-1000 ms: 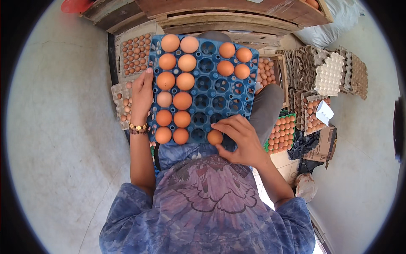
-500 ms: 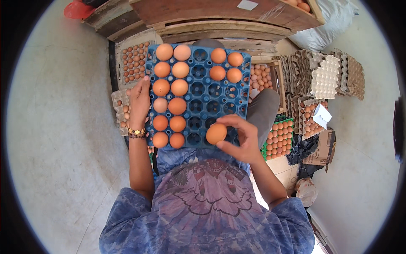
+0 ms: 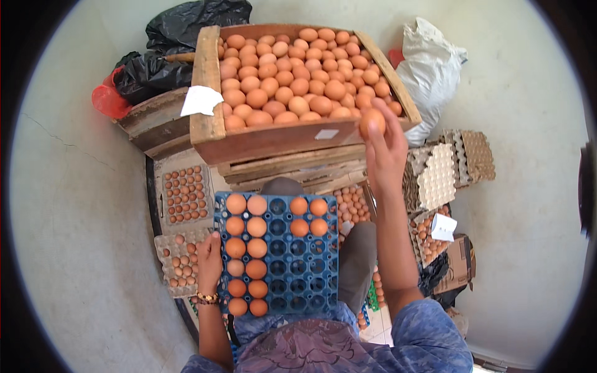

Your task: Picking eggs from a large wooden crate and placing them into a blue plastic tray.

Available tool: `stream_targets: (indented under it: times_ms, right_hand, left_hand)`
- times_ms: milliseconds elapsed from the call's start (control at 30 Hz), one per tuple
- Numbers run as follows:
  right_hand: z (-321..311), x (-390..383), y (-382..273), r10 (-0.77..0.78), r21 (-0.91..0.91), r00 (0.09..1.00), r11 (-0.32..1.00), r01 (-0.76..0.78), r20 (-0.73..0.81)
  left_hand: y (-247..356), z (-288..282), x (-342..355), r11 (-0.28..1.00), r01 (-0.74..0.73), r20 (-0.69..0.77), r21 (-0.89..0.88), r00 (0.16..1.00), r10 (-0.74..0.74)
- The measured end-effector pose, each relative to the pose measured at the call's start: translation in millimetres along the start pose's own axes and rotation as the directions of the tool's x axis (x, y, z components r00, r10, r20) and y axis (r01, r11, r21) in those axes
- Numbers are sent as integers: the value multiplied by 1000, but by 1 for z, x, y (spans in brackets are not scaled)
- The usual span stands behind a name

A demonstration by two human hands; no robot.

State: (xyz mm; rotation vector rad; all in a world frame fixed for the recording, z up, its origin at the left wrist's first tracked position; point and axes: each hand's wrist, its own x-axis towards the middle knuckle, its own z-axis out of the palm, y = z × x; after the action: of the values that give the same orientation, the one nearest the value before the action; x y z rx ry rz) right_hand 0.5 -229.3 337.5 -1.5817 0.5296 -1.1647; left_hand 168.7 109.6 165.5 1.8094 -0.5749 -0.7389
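Observation:
A blue plastic egg tray (image 3: 288,257) rests on my lap. Two left columns hold brown eggs (image 3: 255,269), and a smaller group of eggs (image 3: 308,216) sits at its far right; the other cups have nothing in them. My left hand (image 3: 210,262) grips the tray's left edge, its fingers partly hidden. My right hand (image 3: 388,155) is raised with the arm stretched forward, an egg (image 3: 372,123) pinched between thumb and fingers. That egg is at the near right corner of a wooden crate (image 3: 267,147) heaped with brown eggs.
Carton trays of eggs (image 3: 186,194) stand on the left. At right are stacked carton trays (image 3: 436,177), a tray of eggs with a folded paper (image 3: 443,227), and a cardboard box (image 3: 457,264). A white sack (image 3: 430,74) and black bags (image 3: 199,25) flank the crate.
My right hand has moved from over the tray's near right part up to the crate, still holding an egg. The view has shifted forward, showing the whole crate. My left hand keeps its grip.

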Motion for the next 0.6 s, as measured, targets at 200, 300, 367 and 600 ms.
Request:
stream_targets:
  times_ms: [200,300,367,600]
  right_hand:
    - [40,159,61,-65,-318,977,939,129,203]
    - [72,204,90,-148,-609,954,742,280,260]
    - [87,228,104,-156,-739,965,621,262,211]
    - [104,262,146,-27,-846,983,506,168,179]
  left_hand:
    - [7,3,-1,999,-17,-53,-34,998,15]
    - [18,1,-1,1000,2,-40,-17,999,-2]
    - [18,2,1,999,28,-10,-27,1000,-29]
    - [14,5,-2,993,64,-22,-99,998,-67]
